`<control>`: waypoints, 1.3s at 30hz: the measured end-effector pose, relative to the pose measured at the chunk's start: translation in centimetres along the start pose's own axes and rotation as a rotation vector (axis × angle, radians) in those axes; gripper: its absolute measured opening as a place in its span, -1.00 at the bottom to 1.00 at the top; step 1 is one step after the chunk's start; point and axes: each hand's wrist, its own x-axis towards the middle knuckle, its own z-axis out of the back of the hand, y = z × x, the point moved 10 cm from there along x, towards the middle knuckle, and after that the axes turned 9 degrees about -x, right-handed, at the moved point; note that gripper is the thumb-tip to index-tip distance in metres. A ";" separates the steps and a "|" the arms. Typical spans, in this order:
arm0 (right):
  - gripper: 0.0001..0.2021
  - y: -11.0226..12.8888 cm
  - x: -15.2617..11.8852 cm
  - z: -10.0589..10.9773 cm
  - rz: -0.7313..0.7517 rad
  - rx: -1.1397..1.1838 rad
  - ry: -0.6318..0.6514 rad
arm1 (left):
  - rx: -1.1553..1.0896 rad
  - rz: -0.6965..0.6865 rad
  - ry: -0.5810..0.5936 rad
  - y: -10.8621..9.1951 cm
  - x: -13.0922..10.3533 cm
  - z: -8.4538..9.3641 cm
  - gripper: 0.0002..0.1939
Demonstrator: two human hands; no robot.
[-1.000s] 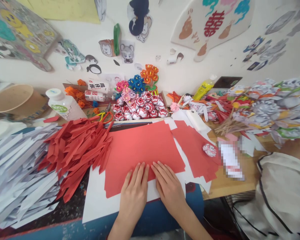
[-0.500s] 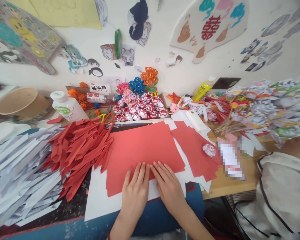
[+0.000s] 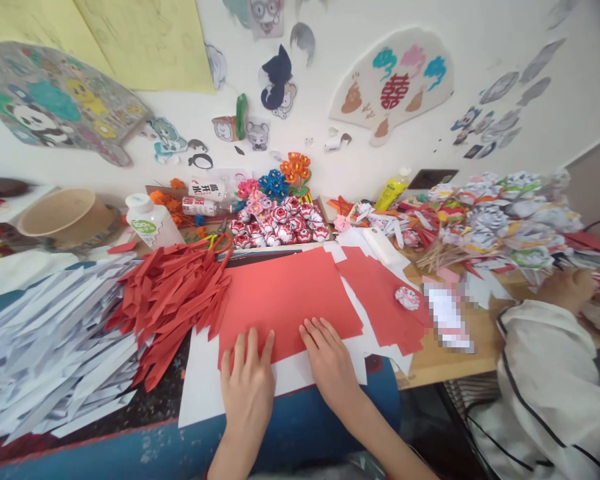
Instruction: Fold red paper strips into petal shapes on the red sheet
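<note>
A large red paper sheet [image 3: 285, 293] lies over white paper [image 3: 203, 383] in the middle of the table. My left hand [image 3: 247, 373] rests flat at the red sheet's lower left edge, fingers spread and pointing away from me. Farther right, my right hand [image 3: 330, 360] lies on the lower edge of the same sheet with its fingers stretched out. Neither hand grips anything. A bare stretch of the red sheet's edge shows between the two hands.
Folded red strips [image 3: 175, 293] and white strips [image 3: 65, 353] are heaped at left. Red-and-white paper flowers [image 3: 280, 223] stand behind the sheet, beside scissors [image 3: 220, 240]. More red paper [image 3: 380, 300] lies right. A person's sleeve [image 3: 545, 360] is at far right.
My left hand has slid left along the sheet's lower edge, away from my right hand, and its fingers have spread. The view has shifted, showing the other person's hands at far right.
</note>
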 end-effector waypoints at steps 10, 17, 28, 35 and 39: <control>-0.55 0.4 0.4 0.3 0.051 -0.038 0.073 | -0.138 -0.098 -0.010 -3.1 0.4 -0.3 -0.58; -0.62 -0.4 1.3 -0.5 -0.033 -0.067 0.145 | -0.145 -0.063 0.045 -2.4 0.5 -1.5 -0.59; -0.55 -4.6 0.4 -0.4 -0.124 -0.098 0.130 | -0.180 -0.039 0.067 -2.3 0.6 -1.3 -0.58; -0.59 -4.9 0.1 0.7 -0.212 -0.149 0.048 | -0.169 -0.017 0.081 -2.3 0.5 -1.3 -0.58; -0.61 -4.7 0.1 0.8 -0.226 -0.170 0.051 | -0.171 -0.021 0.088 -2.4 0.7 -1.3 -0.59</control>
